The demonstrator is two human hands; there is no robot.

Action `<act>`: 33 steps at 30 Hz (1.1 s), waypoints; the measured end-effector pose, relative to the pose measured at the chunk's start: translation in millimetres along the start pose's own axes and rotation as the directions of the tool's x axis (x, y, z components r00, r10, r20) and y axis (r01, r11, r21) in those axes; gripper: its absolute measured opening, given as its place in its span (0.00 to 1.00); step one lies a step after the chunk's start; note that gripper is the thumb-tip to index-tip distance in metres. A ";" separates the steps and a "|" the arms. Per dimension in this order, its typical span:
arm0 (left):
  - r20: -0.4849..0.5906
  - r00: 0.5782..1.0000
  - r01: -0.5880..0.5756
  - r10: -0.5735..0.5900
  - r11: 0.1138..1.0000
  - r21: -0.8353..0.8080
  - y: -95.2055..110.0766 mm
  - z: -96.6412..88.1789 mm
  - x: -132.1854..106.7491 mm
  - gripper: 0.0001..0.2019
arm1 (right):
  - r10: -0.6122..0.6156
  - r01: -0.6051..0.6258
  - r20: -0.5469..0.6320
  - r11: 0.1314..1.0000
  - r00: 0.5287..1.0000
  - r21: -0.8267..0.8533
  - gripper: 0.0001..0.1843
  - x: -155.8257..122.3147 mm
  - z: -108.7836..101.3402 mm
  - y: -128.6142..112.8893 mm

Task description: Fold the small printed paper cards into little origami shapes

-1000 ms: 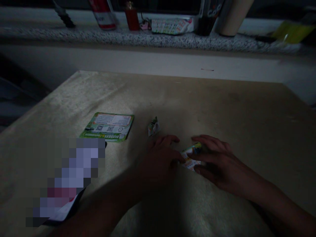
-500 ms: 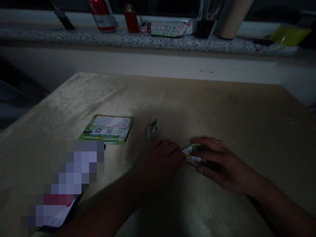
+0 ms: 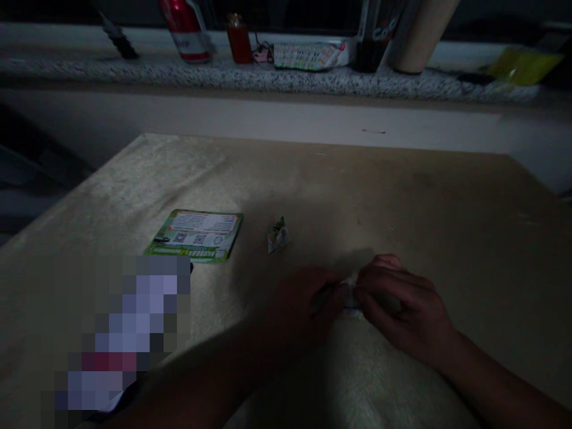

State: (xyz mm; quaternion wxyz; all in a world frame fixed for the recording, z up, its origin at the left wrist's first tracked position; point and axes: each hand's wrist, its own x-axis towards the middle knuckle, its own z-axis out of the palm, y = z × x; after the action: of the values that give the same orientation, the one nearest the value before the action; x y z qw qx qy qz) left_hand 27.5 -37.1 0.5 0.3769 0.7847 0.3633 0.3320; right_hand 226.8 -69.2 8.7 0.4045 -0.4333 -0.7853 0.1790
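A small folded piece of printed paper [image 3: 351, 302] is pinched between my two hands, low over the table. My left hand [image 3: 315, 298] is closed on its left side, thumb and fingers together and in deep shadow. On the other side, my right hand [image 3: 404, 298] grips it with thumb and fingertips. Most of the paper is covered by the fingers, so its exact folds cannot be made out. Beyond my left hand stands another small crumpled or folded paper piece [image 3: 277, 237], green and white, touched by neither hand.
A green printed card [image 3: 199, 235] lies left on the table [image 3: 313, 179]. Nearer is a blurred-out flat object [image 3: 129, 333]. The speckled sill [image 3: 250, 80] behind holds a red can [image 3: 190, 36], a small red bottle [image 3: 240, 42], a white wrapper [image 3: 310, 55] and a dark-filled bottle [image 3: 370, 50].
My left hand has turned and shifted slightly nearer, its fingers now pinching the paper. My right fingers have closed in on the paper, hiding more of it. The other paper piece stayed put.
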 end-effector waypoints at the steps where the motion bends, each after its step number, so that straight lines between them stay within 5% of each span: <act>1: -0.009 1.000 -0.003 0.003 1.000 -0.007 -0.3 0.8 -0.2 0.08 | 0.017 -0.017 -0.011 1.000 1.000 0.004 0.08 -0.2 1.4 -0.9; 6: -0.007 1.000 -0.016 0.016 1.000 -0.013 -0.6 2.2 -0.8 0.05 | 0.031 -0.031 -0.021 0.999 0.999 0.026 0.07 1.0 3.7 -5.0; 11: 0.014 0.974 -0.225 0.225 0.974 0.028 -1.4 1.1 1.3 0.08 | 0.054 -0.053 -0.026 0.998 0.998 0.032 0.07 2.7 4.2 -9.0; 17: 0.022 0.893 -0.439 0.449 0.860 0.260 -0.6 -1.9 1.3 0.07 | 0.315 -0.312 0.011 0.935 0.949 0.168 0.08 1.6 3.6 -10.2; 28: -0.009 0.846 -0.480 0.534 0.767 0.425 3.8 -16.9 -0.1 0.08 | 0.505 -0.507 0.060 0.842 0.861 0.184 0.09 -0.7 -7.5 -3.7; 33: -0.124 0.895 -0.353 0.429 0.849 0.394 -0.7 -19.0 -0.6 0.08 | 0.488 -0.486 0.003 0.870 0.873 0.085 0.09 -0.5 -12.4 4.0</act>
State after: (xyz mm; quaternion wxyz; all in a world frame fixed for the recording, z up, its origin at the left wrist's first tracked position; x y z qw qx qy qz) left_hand 11.8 -30.6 9.2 0.1104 0.8590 0.2871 0.4092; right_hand 238.9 -68.3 13.5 0.3713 -0.6015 -0.6389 0.3035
